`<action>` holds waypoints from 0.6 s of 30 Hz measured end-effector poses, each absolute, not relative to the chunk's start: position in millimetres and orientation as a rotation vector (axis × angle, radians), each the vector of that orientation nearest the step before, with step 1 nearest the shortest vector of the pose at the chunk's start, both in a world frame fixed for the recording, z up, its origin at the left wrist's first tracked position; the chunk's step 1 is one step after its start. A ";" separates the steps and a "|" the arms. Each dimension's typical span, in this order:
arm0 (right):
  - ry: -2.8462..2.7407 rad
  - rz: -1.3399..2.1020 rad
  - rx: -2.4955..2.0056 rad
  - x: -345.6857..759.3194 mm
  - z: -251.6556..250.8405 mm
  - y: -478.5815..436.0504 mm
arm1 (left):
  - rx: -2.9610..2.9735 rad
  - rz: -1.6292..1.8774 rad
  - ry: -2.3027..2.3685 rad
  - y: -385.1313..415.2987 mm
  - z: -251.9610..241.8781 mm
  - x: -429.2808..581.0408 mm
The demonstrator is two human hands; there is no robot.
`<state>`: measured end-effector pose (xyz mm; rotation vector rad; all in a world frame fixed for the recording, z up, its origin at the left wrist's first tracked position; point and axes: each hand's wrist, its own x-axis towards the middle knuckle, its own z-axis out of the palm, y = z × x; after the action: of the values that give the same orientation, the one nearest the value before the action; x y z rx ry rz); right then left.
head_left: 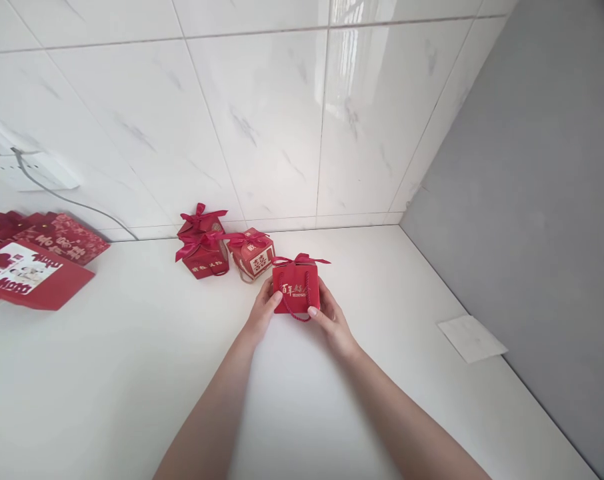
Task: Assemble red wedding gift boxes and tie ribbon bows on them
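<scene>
Between my two hands is a small red gift box (296, 280) with gold lettering, a ribbon bow on top and a twisted red cord handle hanging down its front. My left hand (265, 310) grips its left side, thumb on the front face. On the opposite side, my right hand (336, 323) holds it with the thumb near the lower right corner. The other fingers are partly hidden behind the box. Just to its left stands another red box (252, 253) with a pale patterned label and a bow. Further left is a red box with gold lettering (209, 260).
Behind that one, a further bowed box (200, 223) stands near the tiled wall (262, 120). Red printed bags (57, 290) lie at the far left, below a socket with a grey cable (77, 200). A white square sheet (472, 339) rests by the grey panel (542, 220) at right.
</scene>
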<state>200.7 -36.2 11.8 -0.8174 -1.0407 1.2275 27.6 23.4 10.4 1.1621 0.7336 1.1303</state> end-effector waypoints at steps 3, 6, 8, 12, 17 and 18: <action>-1.101 1.257 -0.776 199.5 12.7 -36.8 | 1.085 1.134 0.773 20.6 9.5 30.4; -1.145 1.232 -0.806 198.3 12.3 -36.4 | 1.003 1.141 0.797 18.5 7.3 33.2; -1.153 1.207 -0.830 197.9 10.9 -35.7 | 0.986 1.139 0.795 18.1 5.8 33.9; -1.135 1.227 -0.831 198.1 7.7 -34.5 | 1.060 1.117 0.788 18.1 4.9 33.4; -1.110 1.234 -0.822 198.7 7.0 -34.4 | 1.139 1.104 0.810 17.5 8.3 34.5; -1.106 1.228 -0.819 198.6 6.9 -34.3 | 1.145 1.102 0.816 17.3 9.4 34.8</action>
<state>198.6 -34.3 6.9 -0.8194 -1.1062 1.2285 34.8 17.3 9.4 1.1448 0.8157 1.1022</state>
